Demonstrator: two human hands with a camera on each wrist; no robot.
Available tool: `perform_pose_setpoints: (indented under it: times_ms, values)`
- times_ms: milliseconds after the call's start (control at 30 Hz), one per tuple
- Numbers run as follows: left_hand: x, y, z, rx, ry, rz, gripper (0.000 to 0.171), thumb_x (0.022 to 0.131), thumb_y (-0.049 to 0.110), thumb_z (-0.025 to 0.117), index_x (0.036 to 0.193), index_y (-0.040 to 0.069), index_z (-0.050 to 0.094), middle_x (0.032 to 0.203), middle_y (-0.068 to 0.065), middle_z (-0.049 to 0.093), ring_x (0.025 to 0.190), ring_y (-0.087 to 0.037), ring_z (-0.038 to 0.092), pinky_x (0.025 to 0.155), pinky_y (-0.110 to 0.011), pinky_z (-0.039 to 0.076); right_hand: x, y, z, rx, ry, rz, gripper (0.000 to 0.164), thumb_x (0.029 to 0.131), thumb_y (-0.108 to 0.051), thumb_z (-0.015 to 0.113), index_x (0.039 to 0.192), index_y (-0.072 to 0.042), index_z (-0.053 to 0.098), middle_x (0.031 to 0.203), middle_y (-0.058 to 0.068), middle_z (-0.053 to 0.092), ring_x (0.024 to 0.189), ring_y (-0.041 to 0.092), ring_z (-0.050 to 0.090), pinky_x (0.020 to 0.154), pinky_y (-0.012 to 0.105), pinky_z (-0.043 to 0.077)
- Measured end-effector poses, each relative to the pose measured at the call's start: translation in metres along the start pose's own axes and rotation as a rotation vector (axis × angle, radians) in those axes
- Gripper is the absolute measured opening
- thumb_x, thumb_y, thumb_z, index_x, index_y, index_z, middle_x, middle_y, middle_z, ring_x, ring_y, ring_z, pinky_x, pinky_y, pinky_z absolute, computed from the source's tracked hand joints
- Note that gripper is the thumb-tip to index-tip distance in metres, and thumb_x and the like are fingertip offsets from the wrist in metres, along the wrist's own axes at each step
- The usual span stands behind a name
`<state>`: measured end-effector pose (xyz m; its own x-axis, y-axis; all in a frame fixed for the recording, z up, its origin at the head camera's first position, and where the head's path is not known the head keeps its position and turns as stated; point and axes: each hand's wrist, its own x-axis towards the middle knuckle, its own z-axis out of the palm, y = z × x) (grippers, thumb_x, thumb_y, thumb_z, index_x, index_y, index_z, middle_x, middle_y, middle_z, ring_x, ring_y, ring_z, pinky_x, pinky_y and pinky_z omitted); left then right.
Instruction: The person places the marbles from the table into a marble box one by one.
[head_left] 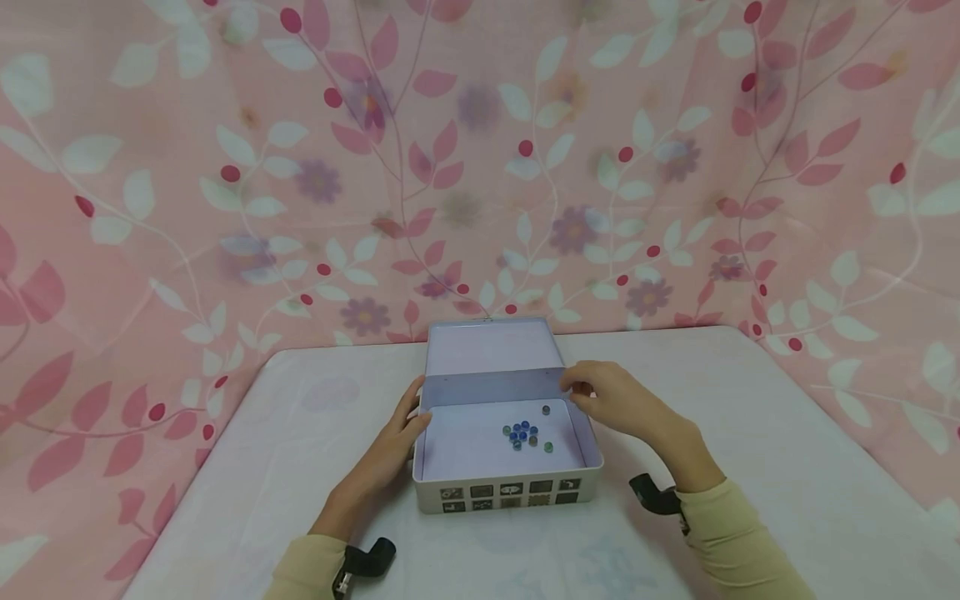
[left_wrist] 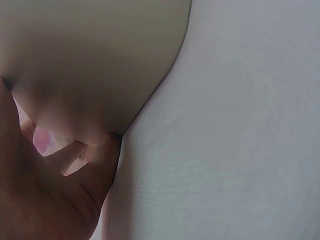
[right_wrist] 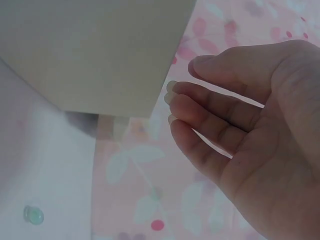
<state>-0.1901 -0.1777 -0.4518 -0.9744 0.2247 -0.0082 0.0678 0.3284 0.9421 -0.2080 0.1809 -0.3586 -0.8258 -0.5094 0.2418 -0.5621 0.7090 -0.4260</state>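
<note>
A pale rectangular tin box [head_left: 510,493] stands on the table, its hinged lid [head_left: 491,346] tilted back. Several blue and greenish glass marbles [head_left: 523,436] lie on its floor, right of the middle. A green marble [head_left: 549,447] sits a little apart, and a darker marble [head_left: 546,410] lies farther back. My left hand [head_left: 395,437] holds the box's left side, thumb over the rim and fingers against the outer wall. Above the right rear corner is my right hand [head_left: 618,398], fingers loosely bent. In the right wrist view nothing shows between thumb and fingers.
A white cloth covers the table [head_left: 712,392]. Behind it hangs a pink curtain [head_left: 480,167] with leaves and flowers, close to the lid's back edge. Small printed pictures line the box's front wall. A black wrist mount [head_left: 656,496] sits at each sleeve.
</note>
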Motion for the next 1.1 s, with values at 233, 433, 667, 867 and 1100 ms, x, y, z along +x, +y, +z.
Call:
perform_pose_setpoints:
  times_ms: [233, 433, 667, 867, 1100]
  values:
    - [-0.001, 0.002, 0.000, 0.002, 0.000, 0.001, 0.058, 0.102, 0.055, 0.043, 0.150, 0.059, 0.011, 0.165, -0.007, 0.017, 0.149, -0.042, 0.028, 0.107, -0.069, 0.037, -0.006, 0.011, -0.006, -0.031, -0.001, 0.033, 0.014, 0.090, -0.002, 0.065, 0.100, -0.008, 0.072, 0.090, 0.002, 0.067, 0.082, 0.014, 0.056, 0.077, 0.035, 0.054]
    - [-0.001, 0.003, -0.001, 0.002, 0.005, -0.005, 0.056, 0.103, 0.054, 0.042, 0.148, 0.062, 0.011, 0.166, -0.006, 0.017, 0.149, -0.042, 0.027, 0.106, -0.068, 0.037, -0.006, 0.021, -0.012, -0.073, -0.004, 0.042, 0.014, 0.089, -0.001, 0.064, 0.099, -0.006, 0.071, 0.086, 0.002, 0.066, 0.079, 0.014, 0.056, 0.073, 0.033, 0.052]
    - [0.000, 0.003, -0.001, -0.007, 0.002, -0.001, 0.056, 0.104, 0.050, 0.043, 0.149, 0.061, 0.011, 0.166, -0.007, 0.016, 0.150, -0.042, 0.024, 0.106, -0.069, 0.037, -0.008, 0.036, -0.015, -0.072, -0.017, 0.077, 0.012, 0.087, 0.000, 0.064, 0.096, -0.006, 0.071, 0.080, 0.001, 0.064, 0.075, 0.013, 0.055, 0.070, 0.032, 0.050]
    - [0.000, 0.001, 0.000, -0.004, -0.001, 0.004, 0.057, 0.106, 0.042, 0.041, 0.152, 0.057, 0.011, 0.166, -0.009, 0.016, 0.149, -0.042, 0.026, 0.106, -0.069, 0.037, -0.011, 0.051, -0.012, -0.064, -0.049, 0.119, 0.014, 0.086, 0.000, 0.064, 0.097, -0.005, 0.071, 0.077, 0.001, 0.062, 0.072, 0.012, 0.053, 0.066, 0.030, 0.047]
    - [0.000, -0.001, 0.000, -0.008, -0.004, 0.010, 0.057, 0.106, 0.044, 0.041, 0.151, 0.057, 0.011, 0.166, -0.009, 0.016, 0.149, -0.042, 0.028, 0.106, -0.069, 0.037, -0.016, 0.062, -0.009, -0.068, -0.088, 0.149, 0.014, 0.083, -0.002, 0.067, 0.096, -0.002, 0.071, 0.074, 0.002, 0.057, 0.067, 0.012, 0.049, 0.063, 0.028, 0.042]
